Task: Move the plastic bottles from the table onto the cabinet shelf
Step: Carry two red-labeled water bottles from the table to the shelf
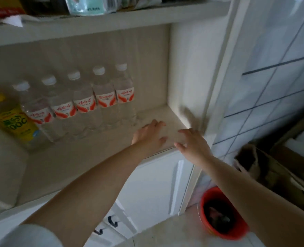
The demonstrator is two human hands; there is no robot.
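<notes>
Both hands (172, 139) empty beside five water bottles (87, 98), one yellow bottle (14, 120).

Much of the cabinet scene is smeared, cropped or screened.

Above the shelf (87, 139), the things on the upper board (101, 20) are cut off by the top edge, so they cannot be identified. At the left end of the shelf, the yellow bottle (14, 120) is blurred and its label unreadable; the small print on the water bottles (87, 97) beside it is too fine to read. Right of the shelf, a grey smear (192, 116) on the side panel cannot be made out. Below and right of it, the red bucket (220, 214) holds dark, unclear contents, and the bag (265, 172) is partly covered by the right forearm.
</notes>
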